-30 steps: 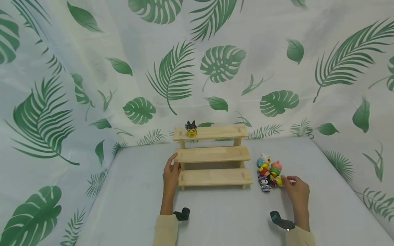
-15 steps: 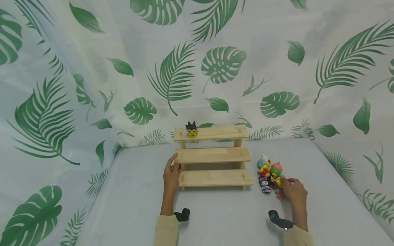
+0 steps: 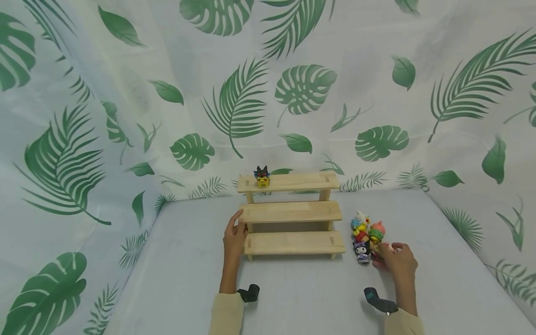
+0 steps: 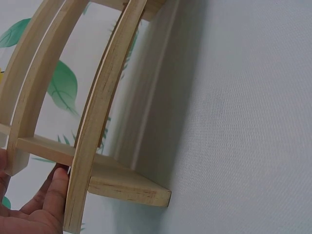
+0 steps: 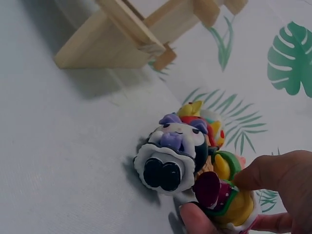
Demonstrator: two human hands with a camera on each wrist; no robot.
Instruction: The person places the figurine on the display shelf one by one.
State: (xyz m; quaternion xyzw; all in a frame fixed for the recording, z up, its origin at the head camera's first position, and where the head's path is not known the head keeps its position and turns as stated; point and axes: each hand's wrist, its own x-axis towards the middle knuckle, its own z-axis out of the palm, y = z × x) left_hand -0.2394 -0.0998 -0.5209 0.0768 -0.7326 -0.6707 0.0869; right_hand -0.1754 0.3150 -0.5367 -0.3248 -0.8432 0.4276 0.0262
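A three-tier wooden display shelf stands on the table. My left hand grips its left end at the middle tier; the left wrist view has those fingers against the side frame. To the right of the shelf, my right hand pinches a yellow figurine with a dark maroon part between thumb and fingers, largely covering it in the head view. Right beside it lies a figurine with a black hood and purple bows, its dark soles facing the right wrist camera. Behind is a pink-topped green figurine.
On the top tier's left end sits a yellow figurine with black ears. More small figurines, one with a white top, cluster right of the shelf. A leaf-print cloth hangs behind the white tabletop.
My right hand has shifted slightly left, its fingers going from the yellow figurine's edge to around it. The left hand stays on the shelf.
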